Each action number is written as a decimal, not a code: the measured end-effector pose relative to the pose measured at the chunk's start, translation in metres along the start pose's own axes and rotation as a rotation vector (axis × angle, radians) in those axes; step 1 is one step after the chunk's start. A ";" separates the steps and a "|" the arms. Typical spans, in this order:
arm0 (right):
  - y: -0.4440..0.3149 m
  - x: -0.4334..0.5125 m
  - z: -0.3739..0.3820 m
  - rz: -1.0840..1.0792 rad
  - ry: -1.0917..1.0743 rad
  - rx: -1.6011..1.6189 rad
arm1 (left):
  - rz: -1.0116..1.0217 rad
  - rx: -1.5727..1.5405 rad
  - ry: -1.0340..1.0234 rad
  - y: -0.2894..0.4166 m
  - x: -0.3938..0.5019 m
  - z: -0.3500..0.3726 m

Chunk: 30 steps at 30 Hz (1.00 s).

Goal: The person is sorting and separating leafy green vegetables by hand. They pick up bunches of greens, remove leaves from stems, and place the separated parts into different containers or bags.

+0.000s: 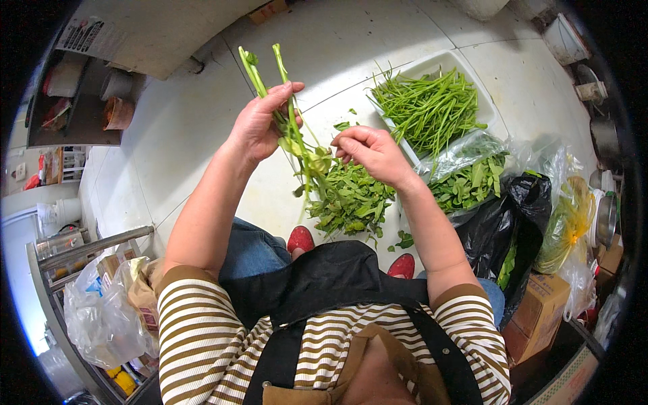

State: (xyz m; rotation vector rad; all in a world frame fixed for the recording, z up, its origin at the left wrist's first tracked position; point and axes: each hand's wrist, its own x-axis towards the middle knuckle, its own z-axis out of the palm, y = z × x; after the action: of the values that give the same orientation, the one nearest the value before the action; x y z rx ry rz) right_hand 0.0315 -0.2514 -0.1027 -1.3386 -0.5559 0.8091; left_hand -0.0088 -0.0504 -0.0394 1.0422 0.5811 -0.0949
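Note:
My left hand (263, 121) holds several long green leafy vegetable stalks (295, 121), cut ends pointing up and leafy ends hanging down. Beside the hanging leaves, to the right, is my right hand (372, 154), its thumb and fingertips close together; whether something thin is between them I cannot tell. Below both hands a pile of loose green leaves (354, 200) lies on the tiled floor. A white plastic tub (487, 104) at the upper right holds a heap of green stems (435, 104). Leaves in a clear plastic bag (468, 185) lie just below the tub.
A black plastic bag (483, 238) and a yellowish tied bag (567, 228) stand at the right, with a cardboard box (539, 314) below. A metal rack (96, 245) with plastic bags is at the lower left. Shelving (81, 101) stands at the upper left.

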 end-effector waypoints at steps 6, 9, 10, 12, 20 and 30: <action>-0.003 0.003 0.015 -0.089 -0.078 -0.173 | -0.026 0.007 -0.068 -0.002 -0.003 -0.004; -0.010 0.000 0.015 0.034 -0.134 -0.060 | -0.034 -0.008 -0.058 -0.002 -0.006 -0.004; -0.011 -0.002 0.015 0.062 -0.137 -0.021 | -0.043 -0.017 -0.039 -0.002 -0.007 -0.004; -0.012 -0.003 0.016 0.112 -0.163 0.098 | -0.052 -0.035 -0.007 0.000 -0.009 -0.005; -0.003 0.005 0.021 -0.022 0.025 -0.151 | -0.065 -0.167 0.002 0.005 -0.014 -0.010; -0.015 -0.006 0.033 0.065 -0.090 0.017 | -0.039 -0.130 -0.020 -0.002 -0.019 -0.004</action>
State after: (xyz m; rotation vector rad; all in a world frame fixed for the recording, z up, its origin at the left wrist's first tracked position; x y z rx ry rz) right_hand 0.0053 -0.2361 -0.0818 -1.3149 -0.5772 0.9295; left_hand -0.0272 -0.0523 -0.0331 0.9029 0.5821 -0.1003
